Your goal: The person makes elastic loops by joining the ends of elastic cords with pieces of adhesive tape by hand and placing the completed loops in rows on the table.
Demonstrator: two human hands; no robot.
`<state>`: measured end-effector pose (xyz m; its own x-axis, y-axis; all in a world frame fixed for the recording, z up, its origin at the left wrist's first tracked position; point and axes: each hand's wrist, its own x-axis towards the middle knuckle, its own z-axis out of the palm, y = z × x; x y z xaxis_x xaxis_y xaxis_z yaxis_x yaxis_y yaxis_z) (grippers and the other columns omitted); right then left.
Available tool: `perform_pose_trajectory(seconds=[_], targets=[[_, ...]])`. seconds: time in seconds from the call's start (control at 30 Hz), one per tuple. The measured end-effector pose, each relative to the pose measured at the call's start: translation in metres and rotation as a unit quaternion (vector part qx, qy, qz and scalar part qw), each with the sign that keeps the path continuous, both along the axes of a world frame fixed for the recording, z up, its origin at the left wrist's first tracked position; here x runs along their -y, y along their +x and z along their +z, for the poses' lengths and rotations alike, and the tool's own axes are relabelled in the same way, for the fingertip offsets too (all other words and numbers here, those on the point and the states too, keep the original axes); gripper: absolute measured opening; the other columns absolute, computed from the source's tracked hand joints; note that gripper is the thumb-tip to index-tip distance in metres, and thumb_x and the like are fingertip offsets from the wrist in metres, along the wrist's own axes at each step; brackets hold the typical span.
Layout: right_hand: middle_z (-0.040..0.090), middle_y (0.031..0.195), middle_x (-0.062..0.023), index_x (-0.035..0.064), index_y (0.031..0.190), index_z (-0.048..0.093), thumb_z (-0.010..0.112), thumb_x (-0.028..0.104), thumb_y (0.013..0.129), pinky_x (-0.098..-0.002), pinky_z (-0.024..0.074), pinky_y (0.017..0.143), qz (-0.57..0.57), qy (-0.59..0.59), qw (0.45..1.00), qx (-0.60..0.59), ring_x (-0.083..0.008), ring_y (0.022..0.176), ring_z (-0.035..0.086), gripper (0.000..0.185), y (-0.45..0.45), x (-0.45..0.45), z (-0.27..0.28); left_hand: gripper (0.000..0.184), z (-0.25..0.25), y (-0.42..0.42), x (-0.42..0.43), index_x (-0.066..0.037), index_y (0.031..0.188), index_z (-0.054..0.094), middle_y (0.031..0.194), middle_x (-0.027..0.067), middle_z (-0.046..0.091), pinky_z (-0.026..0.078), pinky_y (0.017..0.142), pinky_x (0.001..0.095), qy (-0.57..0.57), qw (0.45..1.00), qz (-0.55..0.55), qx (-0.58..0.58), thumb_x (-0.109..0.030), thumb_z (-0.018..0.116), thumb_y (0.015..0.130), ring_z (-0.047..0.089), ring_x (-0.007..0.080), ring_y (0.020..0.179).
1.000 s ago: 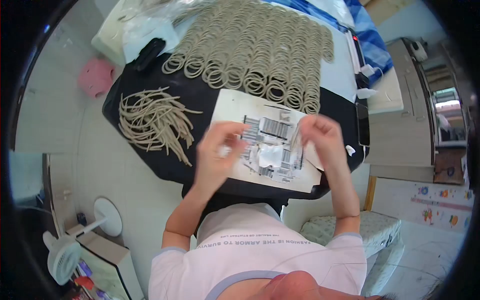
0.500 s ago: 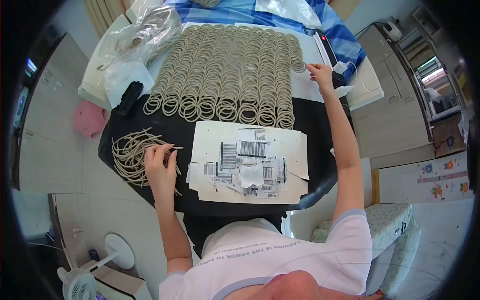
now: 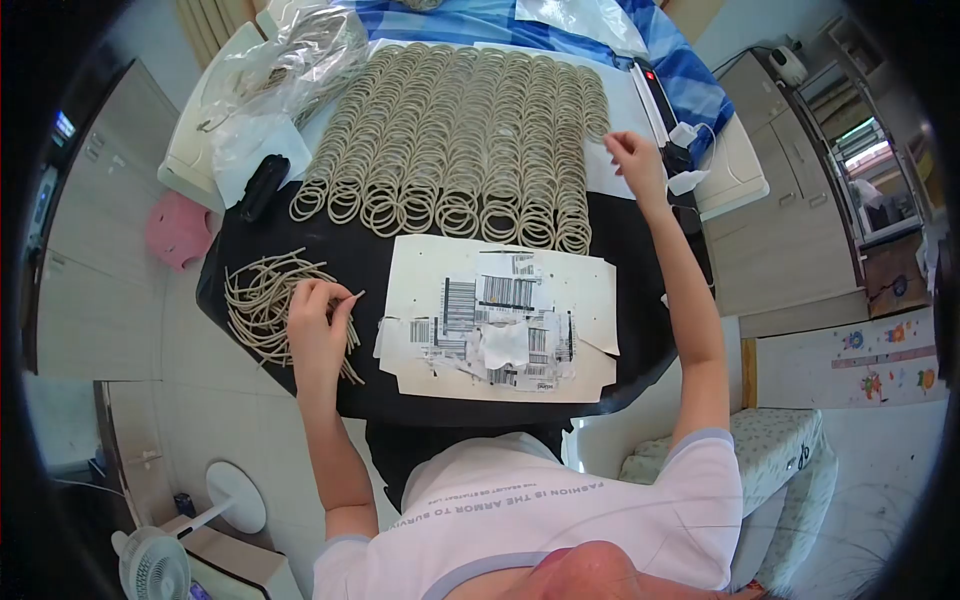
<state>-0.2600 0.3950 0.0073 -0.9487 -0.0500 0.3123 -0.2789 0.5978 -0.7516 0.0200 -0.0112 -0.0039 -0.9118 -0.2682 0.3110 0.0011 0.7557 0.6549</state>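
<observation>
Overlapping beige rings (image 3: 470, 140) lie in several long rows across the table. My right hand (image 3: 637, 165) hovers just beside the lower end of the short rightmost row, fingers bent, and whether its fingertips hold anything is too small to tell. At the left, a heap of loose beige cords (image 3: 262, 305) rests on the black cloth. Over its right side, my left hand (image 3: 322, 310) has thumb and forefinger pinched on the end of one cord. Between my forearms lies a cream cardboard sheet (image 3: 415, 275) with barcode labels and a crumpled white paper (image 3: 504, 345) on it.
A black case (image 3: 264, 187) lies left of the rings, near a clear plastic bag (image 3: 325, 50). At the right are a power strip (image 3: 652, 100), a white plug and a phone at the edge. A fan (image 3: 155, 570) and a pink stool (image 3: 178, 231) stand at the left.
From over the cardboard, my left hand has moved to the cord heap and my right hand to the rightmost ring row. Since the middle frame, my right hand has drawn slightly away from the rings.
</observation>
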Motion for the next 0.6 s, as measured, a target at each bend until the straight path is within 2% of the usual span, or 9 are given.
perform_pose_trajectory(seconds=[0.1, 0.17, 0.23, 0.3, 0.37, 0.4, 0.43, 0.5, 0.6], targets=[[0.067, 0.074, -0.0059, -0.0006, 0.097, 0.070, 0.066, 0.020, 0.090, -0.0264, 0.0505, 0.056, 0.056, 0.007, 0.998, 0.041, -0.0117, 0.064, 0.062, 0.022, 0.053, 0.024, 0.010, 0.012, -0.003, 0.000, 0.001, 0.000, 0.085, 0.062, 0.088, 0.0063, 0.056, 0.046, 0.062, 0.0291, -0.022, 1.000, -0.002, -0.012, 0.001, 0.071, 0.078, 0.055, 0.0165, 0.068], [0.064, 0.075, -0.0016, 0.0007, 0.096, 0.069, 0.066, 0.018, 0.091, -0.0216, 0.0481, 0.058, 0.109, -0.002, 0.993, 0.039, -0.0069, 0.069, 0.060, 0.019, 0.089, 0.038, 0.008, 0.011, 0.003, 0.001, -0.004, -0.001, 0.084, 0.062, 0.088, 0.0062, 0.055, 0.046, 0.062, 0.0307, -0.038, 0.999, 0.001, -0.026, 0.001, 0.072, 0.078, 0.056, 0.0181, 0.070], [0.066, 0.081, -0.0045, 0.0015, 0.096, 0.069, 0.068, 0.011, 0.088, -0.0238, 0.0501, 0.064, 0.156, 0.050, 0.986, 0.010, -0.0105, 0.073, 0.062, 0.013, 0.137, 0.063, 0.027, 0.011, 0.020, 0.008, -0.018, -0.001, 0.084, 0.062, 0.090, 0.0059, 0.059, 0.046, 0.061, 0.0296, 0.020, 0.996, 0.027, -0.077, 0.002, 0.071, 0.078, 0.057, 0.0164, 0.070], [0.068, 0.091, -0.0074, 0.0033, 0.099, 0.069, 0.071, 0.005, 0.084, -0.0282, 0.0516, 0.075, 0.243, 0.079, 0.967, -0.003, -0.0167, 0.083, 0.065, 0.016, 0.177, 0.081, 0.039, 0.011, 0.036, 0.020, -0.036, -0.002, 0.086, 0.062, 0.093, 0.0065, 0.062, 0.046, 0.061, 0.0281, 0.089, 0.987, 0.024, -0.133, 0.003, 0.070, 0.079, 0.057, 0.0144, 0.071], [0.067, 0.101, -0.0098, 0.0052, 0.111, 0.065, 0.073, 0.003, 0.081, -0.0320, 0.0506, 0.085, 0.351, 0.074, 0.933, -0.028, -0.0208, 0.094, 0.065, 0.031, 0.210, 0.101, 0.054, 0.011, 0.046, 0.035, -0.055, -0.002, 0.087, 0.062, 0.096, 0.0080, 0.066, 0.047, 0.062, 0.0262, 0.171, 0.966, -0.006, -0.196, 0.003, 0.069, 0.081, 0.059, 0.0122, 0.072], [0.066, 0.107, -0.0101, 0.0052, 0.119, 0.061, 0.072, 0.002, 0.082, -0.0332, 0.0493, 0.089, 0.379, 0.072, 0.922, -0.048, -0.0216, 0.100, 0.064, 0.039, 0.223, 0.111, 0.061, 0.011, 0.050, 0.042, -0.063, -0.001, 0.090, 0.061, 0.098, 0.0125, 0.069, 0.051, 0.066, 0.0248, 0.208, 0.956, -0.051, -0.203, 0.006, 0.066, 0.083, 0.063, 0.0116, 0.077], [0.064, 0.112, -0.0104, 0.0052, 0.126, 0.056, 0.072, 0.001, 0.082, -0.0344, 0.0480, 0.093, 0.405, 0.070, 0.909, -0.069, -0.0224, 0.105, 0.063, 0.046, 0.235, 0.119, 0.067, 0.009, 0.052, 0.051, -0.075, 0.000, 0.091, 0.061, 0.096, 0.0144, 0.069, 0.053, 0.068, 0.0238, 0.336, 0.918, -0.095, -0.186, 0.007, 0.065, 0.086, 0.065, 0.0142, 0.079], [0.062, 0.115, -0.0106, 0.0046, 0.131, 0.051, 0.070, 0.001, 0.085, -0.0339, 0.0479, 0.094, 0.462, -0.024, 0.886, 0.024, -0.0212, 0.106, 0.062, 0.050, 0.253, 0.134, 0.077, 0.012, 0.053, 0.064, -0.087, 0.001, 0.096, 0.060, 0.095, 0.0153, 0.069, 0.055, 0.067, 0.0245, 0.457, 0.855, -0.193, -0.151, 0.008, 0.064, 0.087, 0.067, 0.0161, 0.079], [0.063, 0.115, -0.0124, 0.0030, 0.133, 0.047, 0.066, 0.005, 0.089, -0.0330, 0.0495, 0.092, 0.494, -0.136, 0.828, 0.230, -0.0202, 0.105, 0.063, 0.048, 0.262, 0.133, 0.075, 0.017, 0.045, 0.066, -0.100, 0.002, 0.103, 0.058, 0.093, 0.0144, 0.069, 0.056, 0.066, 0.0249, 0.536, 0.806, -0.215, -0.130, 0.007, 0.064, 0.087, 0.067, 0.0159, 0.077]])
